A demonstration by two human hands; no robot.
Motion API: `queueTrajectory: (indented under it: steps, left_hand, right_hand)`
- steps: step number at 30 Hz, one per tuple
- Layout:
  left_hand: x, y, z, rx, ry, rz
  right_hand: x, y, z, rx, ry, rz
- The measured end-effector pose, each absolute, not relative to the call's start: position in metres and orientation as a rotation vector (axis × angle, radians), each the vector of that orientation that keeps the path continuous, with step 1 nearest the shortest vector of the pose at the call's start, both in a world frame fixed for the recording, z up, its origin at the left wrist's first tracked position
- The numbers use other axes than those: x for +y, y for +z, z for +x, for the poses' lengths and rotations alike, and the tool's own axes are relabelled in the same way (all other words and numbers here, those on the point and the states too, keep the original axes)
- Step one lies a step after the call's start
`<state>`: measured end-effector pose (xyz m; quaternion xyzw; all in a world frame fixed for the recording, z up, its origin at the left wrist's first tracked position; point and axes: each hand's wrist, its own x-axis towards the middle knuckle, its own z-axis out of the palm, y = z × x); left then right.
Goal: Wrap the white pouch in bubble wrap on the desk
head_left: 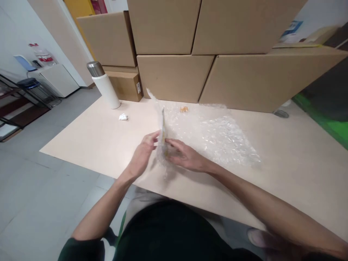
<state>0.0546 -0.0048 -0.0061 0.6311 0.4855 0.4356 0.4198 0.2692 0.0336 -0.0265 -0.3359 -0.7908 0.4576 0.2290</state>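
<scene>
A thin flat item [163, 135] with yellowish patches stands on edge, seen nearly edge-on, with clear bubble wrap [227, 136] folded up along its left side. My left hand [143, 154] grips the wrap from the left, thumb and fingers bent against it. From the right, my right hand [187, 155] presses its fingers on the item's other face; some fingertips are hidden. The wrap's rest spreads over the table to the right. What the flat item is cannot be made out.
Stacked cardboard boxes [174, 78] wall off the table's [89, 141] far side. A white bottle [106, 88] with a steel cap stands at the back left, near a small crumpled white piece [123, 117]. An orange-brown bit [184, 109] lies by the wrap's far edge.
</scene>
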Motion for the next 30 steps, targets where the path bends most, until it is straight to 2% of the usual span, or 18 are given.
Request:
queueTrajectory:
  steps: [4,8,10,14,17,19,21,24,27,30]
  left_hand:
    - [0.004,-0.007,0.094,1.234,0.820,2.041]
    - [0.012,-0.018,0.127,1.443,0.425,2.333]
    - [0.015,-0.024,0.139,1.515,0.294,2.451]
    - [0.018,-0.030,0.154,1.564,0.215,2.620]
    - [0.020,-0.032,0.153,1.509,0.206,2.632]
    - [0.021,-0.034,0.145,1.494,0.289,2.555]
    - [0.023,-0.038,0.133,1.568,0.548,2.359]
    - [0.025,-0.040,0.111,1.587,0.953,1.744]
    - [0.022,-0.033,0.103,1.420,1.061,1.251]
    - [0.014,-0.019,0.115,1.266,1.172,1.254]
  right_hand:
    - [0.029,-0.022,0.295,-1.729,1.664,-0.957]
    - [0.023,-0.027,0.322,-1.518,1.772,-1.076]
    - [0.021,-0.031,0.336,-1.632,1.605,-1.174]
    - [0.022,-0.034,0.353,-1.839,0.917,-1.423]
    - [0.029,-0.036,0.346,-1.945,0.726,-1.337]
    - [0.035,-0.037,0.334,-2.082,0.710,-1.234]
    - [0.039,-0.038,0.322,-2.166,0.714,-1.197]
    - [0.040,-0.034,0.313,-2.175,0.714,-1.224]
    - [0.036,-0.024,0.315,-2.133,0.816,-1.255]
    - [0.030,-0.015,0.325,-1.956,1.053,-1.308]
